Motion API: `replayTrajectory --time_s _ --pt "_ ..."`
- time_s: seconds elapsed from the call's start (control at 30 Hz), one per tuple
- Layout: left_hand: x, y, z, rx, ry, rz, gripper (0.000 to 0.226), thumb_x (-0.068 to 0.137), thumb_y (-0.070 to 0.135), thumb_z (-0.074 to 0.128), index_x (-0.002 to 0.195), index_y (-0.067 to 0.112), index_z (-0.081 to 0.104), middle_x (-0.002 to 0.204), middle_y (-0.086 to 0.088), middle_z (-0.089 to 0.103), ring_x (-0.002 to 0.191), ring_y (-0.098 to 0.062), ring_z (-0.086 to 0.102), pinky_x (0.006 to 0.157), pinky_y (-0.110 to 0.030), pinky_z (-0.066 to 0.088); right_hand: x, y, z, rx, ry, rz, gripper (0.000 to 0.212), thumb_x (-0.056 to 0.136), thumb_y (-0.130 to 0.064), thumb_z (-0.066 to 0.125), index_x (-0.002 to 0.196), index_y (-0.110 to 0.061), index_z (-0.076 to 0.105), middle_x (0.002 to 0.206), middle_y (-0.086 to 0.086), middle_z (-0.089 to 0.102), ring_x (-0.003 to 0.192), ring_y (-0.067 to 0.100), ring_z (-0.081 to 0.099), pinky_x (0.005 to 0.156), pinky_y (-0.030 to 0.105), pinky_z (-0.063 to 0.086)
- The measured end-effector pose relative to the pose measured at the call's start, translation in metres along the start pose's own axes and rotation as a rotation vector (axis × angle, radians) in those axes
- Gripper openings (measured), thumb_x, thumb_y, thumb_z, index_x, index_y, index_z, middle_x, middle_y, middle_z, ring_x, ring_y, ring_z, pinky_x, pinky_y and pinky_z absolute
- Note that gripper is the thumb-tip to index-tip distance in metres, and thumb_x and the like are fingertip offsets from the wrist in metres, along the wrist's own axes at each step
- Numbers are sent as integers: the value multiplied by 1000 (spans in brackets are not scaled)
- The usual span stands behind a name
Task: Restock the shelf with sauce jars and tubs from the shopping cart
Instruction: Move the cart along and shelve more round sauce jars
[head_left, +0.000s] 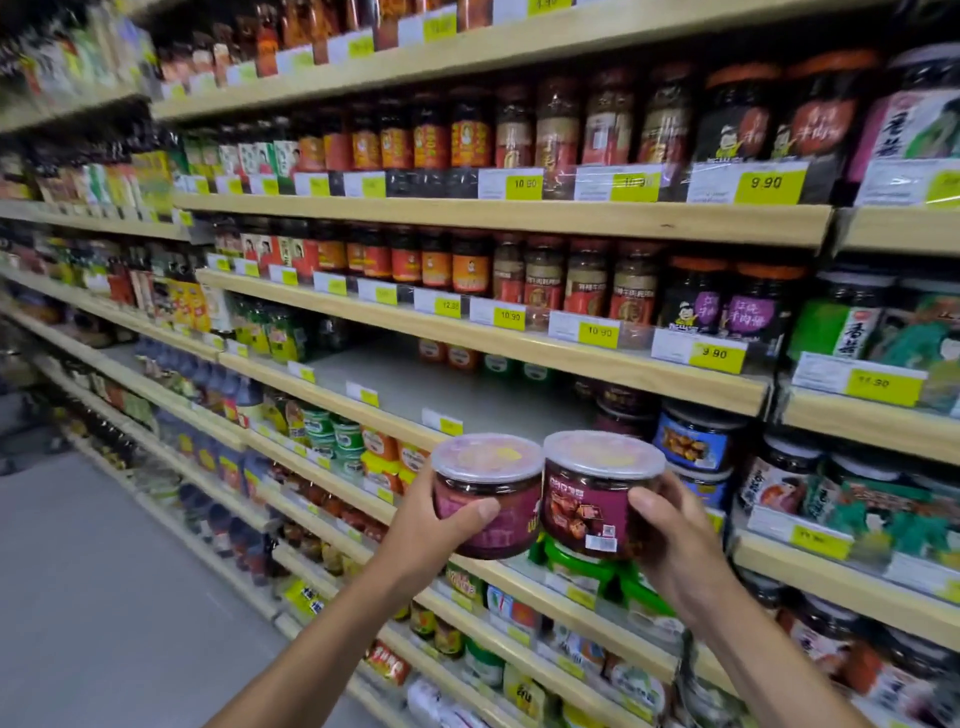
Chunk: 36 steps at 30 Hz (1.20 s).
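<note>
While left grip (441, 527) clasps left tub (488, 491), right grip (672, 538) clasps right tub (592, 499): keep level, slide deep onto half-bare shelf (415, 382), labels outward.

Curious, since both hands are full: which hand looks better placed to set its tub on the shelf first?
Probably the right hand: the right tub is closest to the dark tubs at the back of the shelf. The left hand holds the left tub farther away.

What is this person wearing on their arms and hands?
Nothing that shows. The left forearm and right forearm are bare to the frame's edge, no sleeves in view. The left hand and right hand wear no gloves; thumbnails are short and unpainted.
</note>
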<state>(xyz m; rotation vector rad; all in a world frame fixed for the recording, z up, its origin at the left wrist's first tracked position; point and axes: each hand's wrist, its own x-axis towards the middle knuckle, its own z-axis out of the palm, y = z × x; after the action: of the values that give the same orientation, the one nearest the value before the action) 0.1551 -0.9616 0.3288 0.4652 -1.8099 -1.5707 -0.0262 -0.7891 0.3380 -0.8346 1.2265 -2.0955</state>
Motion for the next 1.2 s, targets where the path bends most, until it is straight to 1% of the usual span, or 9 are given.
replayTrajectory --time_s 0.17,0.33,0.53,0.63,0.83,0.9,1.0,1.1,1.2 --pt "42 -20 9 -55 -40 -37 89 51 59 85 128 28 56 118 -1 72 107 -16 71 80 -30 58 23 5 -6 -15 18 10 104 30 -53 99 118 -12 60 104 4 76 97 19 72 76 30 60" --pt "77 -39 17 -68 -94 -41 83 47 61 82 120 29 58 109 3 73 99 -8 72 72 -22 57 38 10 -12 -315 85 22 108 32 -45 99 126 -22 53 115 1 73 107 17 70 83 32 58" --pt "122 -64 15 -105 -175 -38 77 48 59 80 115 29 58 102 7 75 96 -8 72 71 -20 56 60 21 -7 -424 237 10 75 51 -24 91 118 -29 57 106 -9 74 98 8 71 79 26 60" --pt "145 -73 4 -87 -217 -19 86 42 72 83 114 31 58 97 14 76 93 -1 71 70 -17 55 71 29 3 -487 328 24 74 53 -29 90 120 -26 59 111 -5 74 99 9 71 82 28 60" --pt "191 -95 -29 56 -279 100 73 52 64 79 119 44 56 115 16 68 103 4 65 82 -19 52 98 51 22 -580 562 38 46 76 -6 84 105 -30 58 104 -9 70 88 1 68 75 23 56" --pt "204 -96 -39 59 -300 123 70 52 64 77 115 45 56 113 19 67 100 8 64 77 -10 49 103 53 28 -597 660 17 48 78 -8 83 113 -29 56 111 -7 67 94 4 65 79 24 55" --pt "222 -97 -53 48 -319 150 67 50 62 77 112 46 57 110 21 68 98 11 63 72 -5 47 110 56 36 -736 759 11 85 78 -25 85 147 -23 35 125 -10 55 110 12 56 91 27 46" --pt "236 -102 -62 17 -354 137 69 49 61 79 112 43 58 109 19 69 97 9 65 72 -5 47 120 59 41 -859 793 -20 79 77 -25 86 136 -31 34 108 -23 51 93 -3 53 77 10 42" --pt "245 -104 -67 13 -374 128 69 48 64 78 111 43 58 108 19 69 96 10 64 71 -5 47 135 64 44 -988 849 -26 77 74 -30 88 130 -30 36 102 -31 45 94 3 51 81 19 39"
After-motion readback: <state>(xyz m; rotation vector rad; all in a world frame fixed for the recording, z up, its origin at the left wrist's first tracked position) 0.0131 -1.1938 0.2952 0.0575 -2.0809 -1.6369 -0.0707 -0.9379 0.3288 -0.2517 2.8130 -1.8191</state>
